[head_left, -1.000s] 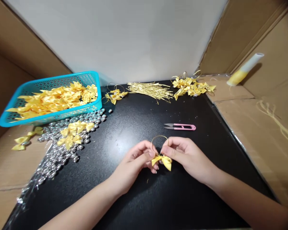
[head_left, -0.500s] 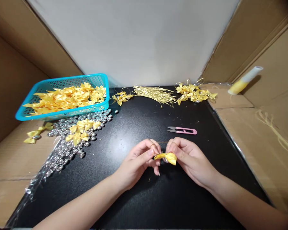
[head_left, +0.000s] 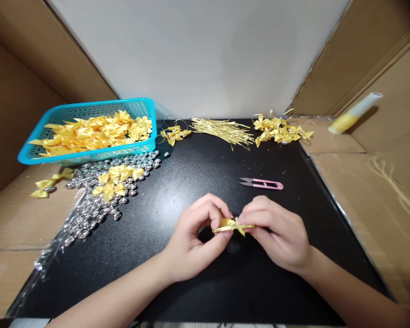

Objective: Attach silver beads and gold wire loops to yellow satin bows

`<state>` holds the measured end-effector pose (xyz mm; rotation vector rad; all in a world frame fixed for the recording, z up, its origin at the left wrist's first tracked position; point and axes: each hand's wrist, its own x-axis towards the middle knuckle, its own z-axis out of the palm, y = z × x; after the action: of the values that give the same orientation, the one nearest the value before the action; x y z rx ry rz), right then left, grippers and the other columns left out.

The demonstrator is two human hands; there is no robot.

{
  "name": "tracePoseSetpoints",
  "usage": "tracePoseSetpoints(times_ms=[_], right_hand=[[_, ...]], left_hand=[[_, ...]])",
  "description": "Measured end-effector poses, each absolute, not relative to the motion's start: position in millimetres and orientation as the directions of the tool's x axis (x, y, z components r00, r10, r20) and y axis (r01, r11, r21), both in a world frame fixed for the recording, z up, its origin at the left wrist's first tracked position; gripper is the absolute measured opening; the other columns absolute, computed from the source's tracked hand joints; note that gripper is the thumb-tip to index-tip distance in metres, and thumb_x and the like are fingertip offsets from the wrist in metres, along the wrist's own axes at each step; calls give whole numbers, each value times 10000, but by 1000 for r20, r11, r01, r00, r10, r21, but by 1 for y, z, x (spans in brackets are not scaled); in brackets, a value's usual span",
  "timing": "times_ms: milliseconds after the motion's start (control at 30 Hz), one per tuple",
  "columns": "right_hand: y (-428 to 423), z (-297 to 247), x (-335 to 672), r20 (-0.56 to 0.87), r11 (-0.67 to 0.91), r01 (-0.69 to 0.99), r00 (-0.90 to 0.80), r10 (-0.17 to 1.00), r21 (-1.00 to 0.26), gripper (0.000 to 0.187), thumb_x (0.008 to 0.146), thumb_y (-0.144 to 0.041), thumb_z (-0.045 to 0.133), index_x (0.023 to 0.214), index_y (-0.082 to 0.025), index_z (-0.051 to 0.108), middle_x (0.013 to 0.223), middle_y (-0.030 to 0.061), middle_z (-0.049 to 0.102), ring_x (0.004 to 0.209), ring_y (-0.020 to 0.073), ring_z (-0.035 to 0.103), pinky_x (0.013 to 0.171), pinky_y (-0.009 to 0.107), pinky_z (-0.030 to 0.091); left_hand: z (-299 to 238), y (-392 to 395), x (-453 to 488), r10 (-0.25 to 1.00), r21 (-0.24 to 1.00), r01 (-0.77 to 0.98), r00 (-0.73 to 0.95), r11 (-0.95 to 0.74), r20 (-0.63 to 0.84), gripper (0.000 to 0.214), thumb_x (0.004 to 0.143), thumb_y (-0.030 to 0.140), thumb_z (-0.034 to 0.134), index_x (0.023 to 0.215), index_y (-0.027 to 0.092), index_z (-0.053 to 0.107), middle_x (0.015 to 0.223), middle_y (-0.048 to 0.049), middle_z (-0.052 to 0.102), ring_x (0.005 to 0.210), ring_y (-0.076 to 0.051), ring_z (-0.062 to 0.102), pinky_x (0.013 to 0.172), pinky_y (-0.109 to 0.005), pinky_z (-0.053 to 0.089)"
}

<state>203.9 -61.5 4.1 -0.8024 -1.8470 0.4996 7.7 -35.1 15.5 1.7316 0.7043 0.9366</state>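
Between my two hands, above the black tabletop, is a yellow ribbon bow (head_left: 231, 225) with a gold cord along it. My left hand (head_left: 201, 237) pinches the bow's left end between thumb and fingers. On the other side my right hand (head_left: 276, 232) pinches the bow's right part and the cord. A small silver bead shows just behind the bow, partly hidden by my fingers. Pink-handled thread snips (head_left: 261, 183) lie beyond my right hand, blades pointing left.
A blue basket (head_left: 150, 145) of yellow bows stands at the back left. Silver beads (head_left: 92, 205) spread before it, with several bows on top. Gold cords (head_left: 222, 131) lie at the back between corded bows (head_left: 174, 135) and a larger pile (head_left: 280, 129). Cardboard walls (head_left: 379, 54) flank the table.
The bow has been turned over in my fingers. The cord, stretched above it between my hands before, now lies along the bow. The view has shifted slightly.
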Motion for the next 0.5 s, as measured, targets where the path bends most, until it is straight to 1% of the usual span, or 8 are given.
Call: tracePoseSetpoints(times_ms=[100,200,367,433,500], right_hand=[[-62,4,205,701,767,339,-317,638,-545,220,880,-64,549,1038,-188,637,850,71,692,749,165,651,670,327,532],[-63,6,205,732,794,379,-329,596,-476,248,849,-37,575,1038,-184,641,859,76,707,770,172,673,682,341,553],[-64,10,204,763,791,431,-291,577,-434,252,788,-6,634,981,-166,656,865,86,723,836,192,698,736,346,591],[-64,11,203,766,790,438,-287,575,-429,268,786,-6,631,990,-178,659,875,78,731,853,197,707,747,349,601],[-64,10,202,764,781,445,-272,585,-439,280,795,-15,620,1001,-199,661,875,66,736,858,202,715,748,353,607]], left_hand=[[15,-37,9,803,925,51,514,-378,300,296,797,63,636,641,184,416,849,-24,592,727,-116,571,676,-235,443],[15,-38,8,807,911,52,487,-410,335,307,773,42,653,619,184,429,842,-28,602,739,-128,602,679,-242,461],[16,-40,7,809,896,56,457,-440,369,311,735,30,697,604,182,459,847,-30,609,742,-132,613,697,-250,482],[17,-40,7,805,894,50,460,-446,375,319,715,35,724,603,181,464,842,-27,610,741,-131,610,699,-249,484],[17,-41,8,813,895,47,442,-443,379,315,725,36,718,602,181,466,831,-24,611,731,-126,606,693,-247,485]])
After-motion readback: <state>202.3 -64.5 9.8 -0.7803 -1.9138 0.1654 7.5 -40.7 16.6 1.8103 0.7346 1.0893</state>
